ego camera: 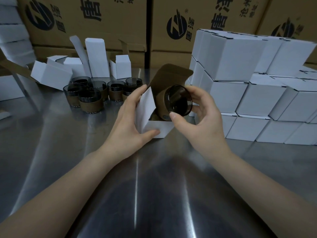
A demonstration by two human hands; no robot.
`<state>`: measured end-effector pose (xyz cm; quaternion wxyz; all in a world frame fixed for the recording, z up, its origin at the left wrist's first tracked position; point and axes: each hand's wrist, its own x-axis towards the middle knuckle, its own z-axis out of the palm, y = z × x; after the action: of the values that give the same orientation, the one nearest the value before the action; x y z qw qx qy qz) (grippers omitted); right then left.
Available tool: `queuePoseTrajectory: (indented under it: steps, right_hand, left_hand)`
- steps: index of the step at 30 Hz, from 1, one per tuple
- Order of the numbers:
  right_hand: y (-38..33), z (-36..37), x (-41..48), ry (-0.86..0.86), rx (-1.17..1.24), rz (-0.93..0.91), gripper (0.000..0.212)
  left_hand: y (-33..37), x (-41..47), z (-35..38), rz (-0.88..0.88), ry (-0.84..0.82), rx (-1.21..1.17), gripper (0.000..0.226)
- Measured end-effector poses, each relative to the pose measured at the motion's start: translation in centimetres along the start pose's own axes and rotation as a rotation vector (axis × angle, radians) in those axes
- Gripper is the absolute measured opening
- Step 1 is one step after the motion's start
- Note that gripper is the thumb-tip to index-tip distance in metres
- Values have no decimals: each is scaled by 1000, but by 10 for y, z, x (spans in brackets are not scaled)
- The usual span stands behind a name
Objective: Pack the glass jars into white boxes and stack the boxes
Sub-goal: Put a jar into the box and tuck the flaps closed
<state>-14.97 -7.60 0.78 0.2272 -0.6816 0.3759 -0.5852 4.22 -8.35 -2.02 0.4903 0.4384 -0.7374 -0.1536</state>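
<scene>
1. A small white cardboard box with a brown inner face (154, 128) is gripped by the left hand (132, 121). The thumb is pressed against its lower front edge and the fingers are curled over its upper side.
2. The box's mouth is turned up and to the right, with its brown lid flap standing open above.
3. A smoky dark glass jar with a brown band round its body (178, 100) is pinched at the rim by the curled fingers and thumb of the right hand (204, 121).
4. The jar is tilted with its open rim towards the camera, and its base is set partly inside the box's mouth.
5. A cluster of matching banded glass jars (92, 95) is seen upright on the shiny steel table (137, 186), left of the hands.
6. Behind that cluster, several open, empty white boxes (96, 59) are gathered.
7. To the right, closed white boxes are stacked in tiers (240, 93).
8. Large brown printed cartons (103, 19) are lined along the back.
</scene>
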Motion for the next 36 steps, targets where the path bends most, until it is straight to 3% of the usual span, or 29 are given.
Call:
queuePoseTrajectory:
  steps: [20, 27, 36]
  right_hand:
    - [-19, -5, 8, -210, -435, 135, 52]
    - [-31, -5, 16, -333, -457, 235, 49]
    - [-46, -1, 38, -540, -586, 419, 36]
  left_hand:
    - [4, -7, 10, 160, 29, 91, 94]
    - [11, -7, 13, 206, 32, 107, 92]
    - [5, -10, 15, 105, 14, 62, 100]
